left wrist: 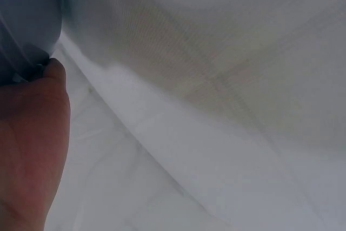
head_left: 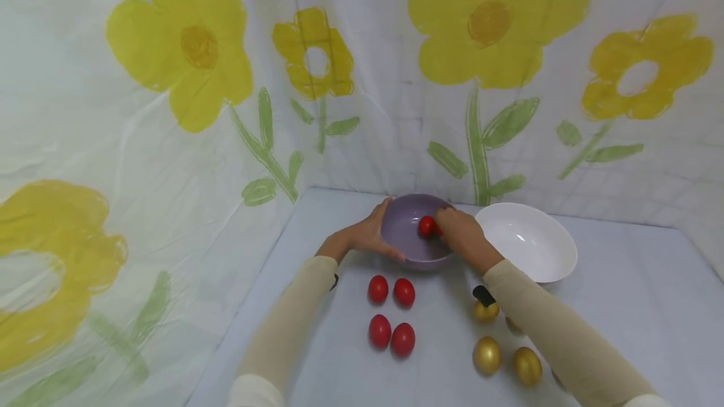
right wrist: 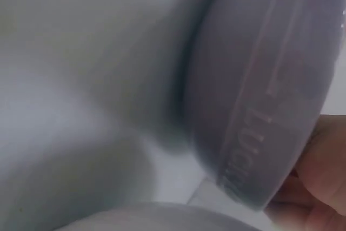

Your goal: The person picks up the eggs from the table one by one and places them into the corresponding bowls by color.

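Note:
Toward the back of the table is a purple bowl (head_left: 404, 240), with raised lettering on its outer side in the right wrist view. My left hand (head_left: 370, 231) holds its left side, the thumb low at the front and the fingers behind. In the left wrist view that thumb (left wrist: 53, 74) lies against the bowl. My right hand (head_left: 457, 231) reaches over the right rim and grips a red egg (head_left: 437, 229), mostly hidden by the fingers. Another red egg (head_left: 425, 226) shows inside the bowl, close beside it.
Several red eggs (head_left: 379, 331) lie in front of the purple bowl. Several golden eggs (head_left: 487, 355) lie near and partly under the right forearm. A white bowl (head_left: 557, 250) stands to the right. Behind the table (head_left: 622, 294) hangs a flower-patterned curtain (head_left: 379, 130).

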The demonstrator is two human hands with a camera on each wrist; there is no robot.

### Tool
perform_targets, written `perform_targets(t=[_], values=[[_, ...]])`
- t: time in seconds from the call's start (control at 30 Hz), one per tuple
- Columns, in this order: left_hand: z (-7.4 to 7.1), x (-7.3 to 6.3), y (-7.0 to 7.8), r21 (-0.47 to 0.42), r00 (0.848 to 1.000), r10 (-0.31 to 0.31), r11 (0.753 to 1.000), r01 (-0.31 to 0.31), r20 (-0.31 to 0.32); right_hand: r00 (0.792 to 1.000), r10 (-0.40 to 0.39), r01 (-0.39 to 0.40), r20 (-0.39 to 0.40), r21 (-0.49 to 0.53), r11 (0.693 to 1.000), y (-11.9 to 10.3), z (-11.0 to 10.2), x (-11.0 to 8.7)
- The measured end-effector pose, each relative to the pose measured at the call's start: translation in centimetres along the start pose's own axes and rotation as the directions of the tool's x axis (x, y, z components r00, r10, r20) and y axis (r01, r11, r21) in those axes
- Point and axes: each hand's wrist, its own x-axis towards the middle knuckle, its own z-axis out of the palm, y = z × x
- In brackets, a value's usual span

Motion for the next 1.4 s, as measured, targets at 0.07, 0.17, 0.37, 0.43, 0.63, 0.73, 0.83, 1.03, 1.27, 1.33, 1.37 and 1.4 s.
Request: perform_targets(t=[0.07,0.17,0.37,0.43,0.63,0.73,0.83,1.03,1.27,1.33,1.37,1.4], values=[[0.0,0.1,0.0,-0.003,1.0,-0.003,1.0,0.003,0.001,1.0,0.0,0.0,0.009,0.004,1.0,0.0,0.2,0.2],[0.1,0.1,0.0,-0.008,1.0,-0.01,1.0,0.01,0.002,1.0,-0.004,0.004,0.012,0.005,1.0,0.1,0.5,0.5],[0.3,0.0,0.0,-0.002,1.0,-0.016,1.0,0.016,-0.001,0.999,-0.036,0.036,0.003,0.036,0.999,0.3,1.4,1.2],[0.3,0.1,-0.1,0.003,1.0,-0.012,1.0,0.012,-0.007,0.999,-0.04,0.041,-0.008,0.051,0.998,0.2,1.6,1.4],[0.5,0.3,-0.2,0.014,1.0,-0.022,1.0,0.022,0.002,0.998,-0.061,0.064,-0.031,0.11,0.992,0.1,2.4,2.0],[0.5,0.2,-0.3,0.024,1.0,-0.02,1.0,0.02,0.002,0.997,-0.067,0.072,-0.036,0.13,0.989,0.0,2.8,2.3],[0.4,0.1,-0.3,0.031,1.0,-0.018,0.999,0.018,-0.004,0.997,-0.075,0.078,-0.034,0.133,0.988,0.0,3.1,2.5],[0.1,0.0,0.0,0.022,1.0,-0.016,1.0,0.016,-0.013,0.996,-0.077,0.081,-0.039,0.132,0.988,-0.1,2.7,2.6],[0.3,-0.4,0.0,0.017,0.999,-0.038,0.999,0.039,-0.008,0.997,-0.067,0.07,-0.027,0.164,0.984,-0.3,2.9,2.4],[0.3,-0.4,-0.1,0.022,0.999,-0.036,0.999,0.036,-0.01,0.997,-0.068,0.072,-0.032,0.157,0.985,-0.3,2.9,2.3],[0.3,-0.3,-0.1,0.024,0.999,-0.035,0.999,0.035,-0.01,0.997,-0.065,0.069,-0.032,0.154,0.986,-0.3,2.9,2.3],[0.3,-0.3,-0.1,0.02,0.999,-0.035,0.999,0.035,-0.01,0.998,-0.062,0.066,-0.032,0.151,0.986,-0.2,2.8,2.3]])
